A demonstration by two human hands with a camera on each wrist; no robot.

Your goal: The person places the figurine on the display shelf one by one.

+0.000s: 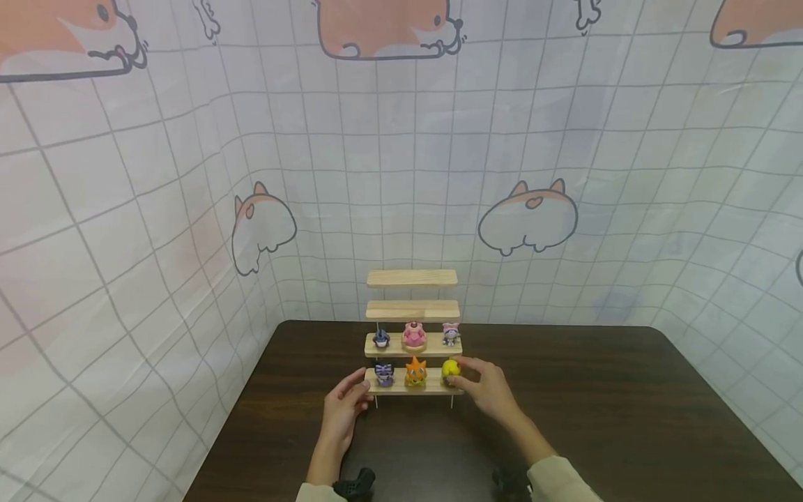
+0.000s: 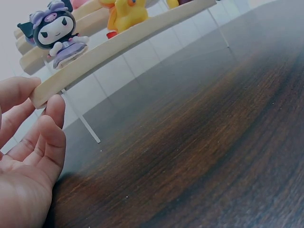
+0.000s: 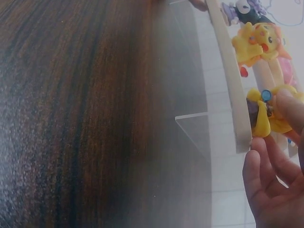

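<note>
A stepped wooden display rack [image 1: 401, 392] with several tiers stands on the table. My left hand [image 1: 341, 411] pinches the left end of its lowest board [image 2: 109, 56], thumb above and fingers below. At that board's right end my right hand [image 1: 492, 392] holds a yellow figurine [image 1: 450, 367] between thumb and fingers; the figurine's base appears to be on the board. A purple-and-black figurine [image 1: 384, 375] stands at the board's left, an orange-and-yellow figurine [image 1: 415, 374] in the middle. One tier up are a small dark-blue figurine [image 1: 380, 339], a pink figurine [image 1: 414, 337] and a lilac figurine [image 1: 451, 335].
Two upper boards, the higher [image 1: 411, 278] and the lower [image 1: 413, 309], bear no figurines. Thin clear legs [image 2: 85, 121] support the rack. Beneath it is a dark wooden table [image 1: 583, 404]. A white gridded curtain [image 1: 389, 188] with cartoon dogs hangs behind and at both sides.
</note>
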